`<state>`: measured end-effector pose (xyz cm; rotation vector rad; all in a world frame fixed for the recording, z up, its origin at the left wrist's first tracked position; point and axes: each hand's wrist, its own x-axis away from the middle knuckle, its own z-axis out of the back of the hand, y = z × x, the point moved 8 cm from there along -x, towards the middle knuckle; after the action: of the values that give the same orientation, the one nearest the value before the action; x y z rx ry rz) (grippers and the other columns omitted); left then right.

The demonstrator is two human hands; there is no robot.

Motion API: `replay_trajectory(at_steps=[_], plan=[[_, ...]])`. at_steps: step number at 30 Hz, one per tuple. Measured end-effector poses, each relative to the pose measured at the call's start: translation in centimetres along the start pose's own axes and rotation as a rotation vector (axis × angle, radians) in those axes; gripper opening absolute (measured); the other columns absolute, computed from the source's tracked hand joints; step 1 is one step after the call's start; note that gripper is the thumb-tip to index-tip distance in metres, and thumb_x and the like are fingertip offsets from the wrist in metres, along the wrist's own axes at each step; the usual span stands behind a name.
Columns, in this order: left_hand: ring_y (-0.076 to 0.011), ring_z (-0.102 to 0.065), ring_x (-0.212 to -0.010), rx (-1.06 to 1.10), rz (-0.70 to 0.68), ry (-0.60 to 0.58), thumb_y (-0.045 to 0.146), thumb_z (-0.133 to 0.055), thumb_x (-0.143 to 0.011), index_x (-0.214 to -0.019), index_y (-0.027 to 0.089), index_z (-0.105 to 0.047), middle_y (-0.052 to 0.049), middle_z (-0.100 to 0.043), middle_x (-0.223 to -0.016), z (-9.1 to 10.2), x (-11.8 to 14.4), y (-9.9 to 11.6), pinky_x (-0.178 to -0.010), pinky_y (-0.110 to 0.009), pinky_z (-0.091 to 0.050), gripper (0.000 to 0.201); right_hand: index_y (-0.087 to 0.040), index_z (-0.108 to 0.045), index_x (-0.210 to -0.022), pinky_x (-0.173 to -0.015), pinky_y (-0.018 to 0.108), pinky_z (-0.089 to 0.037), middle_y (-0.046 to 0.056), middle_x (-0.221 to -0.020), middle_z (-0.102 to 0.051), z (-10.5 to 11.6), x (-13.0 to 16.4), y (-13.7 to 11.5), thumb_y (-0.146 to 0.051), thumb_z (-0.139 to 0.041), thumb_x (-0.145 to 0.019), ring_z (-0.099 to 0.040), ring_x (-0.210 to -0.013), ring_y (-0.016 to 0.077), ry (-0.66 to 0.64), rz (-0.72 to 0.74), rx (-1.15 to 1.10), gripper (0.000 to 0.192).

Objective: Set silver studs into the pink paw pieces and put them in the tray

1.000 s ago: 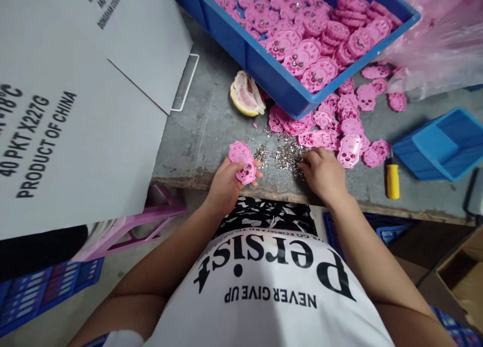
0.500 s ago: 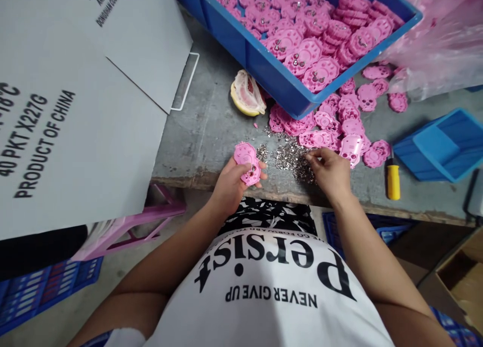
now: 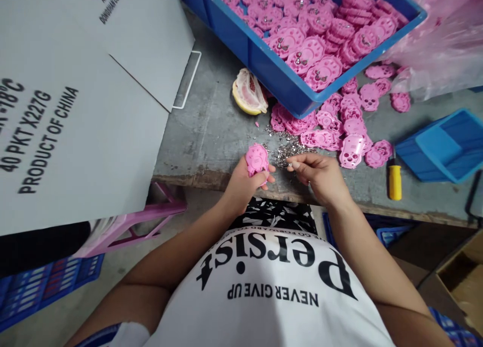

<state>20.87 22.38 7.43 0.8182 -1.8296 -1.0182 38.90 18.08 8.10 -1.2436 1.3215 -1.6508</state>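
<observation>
My left hand point(image 3: 245, 183) grips a pink plastic casing point(image 3: 257, 158) at the front of the table, its thumb across the lower end. To the right, my right hand point(image 3: 315, 173) has thumb and forefinger pinched together around a tiny shiny piece, too small to name. Both hands are close to a loose heap of small metal parts point(image 3: 289, 148) on the tabletop. Behind that heap lie several more pink casings point(image 3: 320, 138), some piled on each other.
A large blue bin point(image 3: 260, 55) full of pink casings stands at the back. Beside it sits a cut citrus fruit point(image 3: 249, 93). A yellow-handled screwdriver point(image 3: 395, 181) and a small blue bin point(image 3: 426, 161) are at right. A big carton point(image 3: 94, 110) fills the left; a plastic bag point(image 3: 445, 50) lies back right.
My right hand has left the metal heap and moved left with its fingertips pinched. My left hand has shifted slightly right with the casing, its thumb now lower on it.
</observation>
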Motion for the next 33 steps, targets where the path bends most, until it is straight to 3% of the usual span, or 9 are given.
replay_trajectory(at_steps=[4, 9, 17, 20, 23, 25, 27, 30, 33], plan=[[-0.0186, -0.068, -0.08, -0.17, -0.129, 0.043, 0.018, -0.077, -0.074, -0.101, 0.02, -0.063, -0.004, -0.073, -0.094, -0.5, 0.3, 0.8, -0.072, -0.031, -0.05, 0.032, -0.019, -0.078, -0.089, -0.046, 0.024, -0.031, 0.001, -0.071, -0.072, -2.2, 0.9, -0.7, -0.043, -0.089, -0.066, -0.049, -0.052, 0.0102, -0.086, -0.006, -0.081, 0.035], [-0.0201, -0.062, -0.078, -0.313, -0.234, 0.143, 0.021, -0.087, -0.068, -0.097, 0.023, -0.067, 0.0, -0.071, -0.085, -0.1, 0.6, 2.1, -0.08, -0.034, -0.047, 0.035, -0.021, -0.073, -0.079, -0.06, 0.028, -0.049, 0.001, -0.071, -0.072, -2.8, 1.3, -1.4, -0.045, -0.093, -0.065, -0.062, -0.065, 0.0149, -0.056, 0.071, -0.062, 0.034], [-0.0196, -0.062, -0.076, -0.326, -0.286, 0.202, 0.019, -0.081, -0.071, -0.089, 0.022, -0.065, -0.001, -0.069, -0.083, 0.4, 0.7, 2.1, -0.079, -0.033, -0.049, 0.024, -0.019, -0.07, -0.07, -0.041, 0.024, -0.018, -0.004, -0.055, -0.058, -4.1, 1.6, -0.6, -0.046, -0.094, -0.062, -0.031, -0.043, 0.0061, -0.065, -0.018, -0.227, 0.036], [-0.0187, -0.064, -0.078, -0.25, -0.265, 0.153, 0.023, -0.081, -0.073, -0.093, 0.022, -0.063, -0.001, -0.07, -0.085, 0.2, 0.5, 1.6, -0.075, -0.032, -0.051, 0.027, -0.019, -0.069, -0.068, -0.042, 0.024, -0.018, -0.004, -0.053, -0.054, -4.2, 1.5, -0.3, -0.049, -0.093, -0.064, -0.029, -0.044, 0.0063, -0.063, -0.025, -0.223, 0.038], [-0.0187, -0.068, -0.079, 0.008, -0.182, -0.011, 0.037, -0.071, -0.085, -0.105, 0.021, -0.058, -0.004, -0.072, -0.093, -0.7, 0.2, 1.2, -0.066, -0.029, -0.051, 0.029, -0.02, -0.068, -0.07, -0.045, 0.025, -0.025, -0.002, -0.064, -0.059, -3.4, 1.3, -0.3, -0.051, -0.089, -0.069, -0.032, -0.048, 0.0075, -0.014, 0.003, -0.191, 0.037], [-0.0202, -0.07, -0.078, 0.181, -0.078, -0.097, 0.044, -0.063, -0.09, -0.11, 0.019, -0.056, -0.007, -0.073, -0.096, -1.2, 0.1, 0.8, -0.06, -0.029, -0.051, 0.033, -0.021, -0.069, -0.071, -0.053, 0.028, -0.039, 0.003, -0.083, -0.066, -2.6, 1.3, -1.0, -0.048, -0.086, -0.074, -0.048, -0.06, 0.0118, 0.035, 0.09, -0.098, 0.032], [-0.0218, -0.071, -0.076, 0.281, 0.028, -0.111, 0.047, -0.059, -0.092, -0.112, 0.017, -0.056, -0.009, -0.074, -0.094, -1.4, -0.1, 0.4, -0.057, -0.029, -0.051, 0.036, -0.022, -0.07, -0.071, -0.075, 0.036, -0.051, 0.006, -0.102, -0.067, -2.3, 1.4, -2.1, -0.041, -0.082, -0.079, -0.062, -0.088, 0.0204, 0.051, 0.206, 0.052, 0.024], [-0.0231, -0.072, -0.078, 0.349, 0.135, -0.088, 0.047, -0.053, -0.096, -0.114, 0.014, -0.059, -0.01, -0.073, -0.092, -1.6, 0.0, 0.0, -0.055, -0.028, -0.05, 0.038, -0.022, -0.07, -0.069, -0.102, 0.047, -0.048, 0.009, -0.113, -0.066, -3.1, 1.8, -3.5, -0.031, -0.074, -0.086, -0.059, -0.123, 0.029, 0.004, 0.332, 0.268, 0.02], [-0.0241, -0.072, -0.085, 0.371, 0.179, -0.09, 0.044, -0.047, -0.1, -0.115, 0.014, -0.061, -0.011, -0.073, -0.095, -2.0, 0.2, -0.2, -0.058, -0.029, -0.053, 0.037, -0.022, -0.069, -0.069, -0.11, 0.052, -0.042, 0.01, -0.124, -0.065, -4.0, 2.2, -4.3, -0.025, -0.069, -0.088, -0.056, -0.131, 0.031, -0.046, 0.418, 0.422, 0.019]])
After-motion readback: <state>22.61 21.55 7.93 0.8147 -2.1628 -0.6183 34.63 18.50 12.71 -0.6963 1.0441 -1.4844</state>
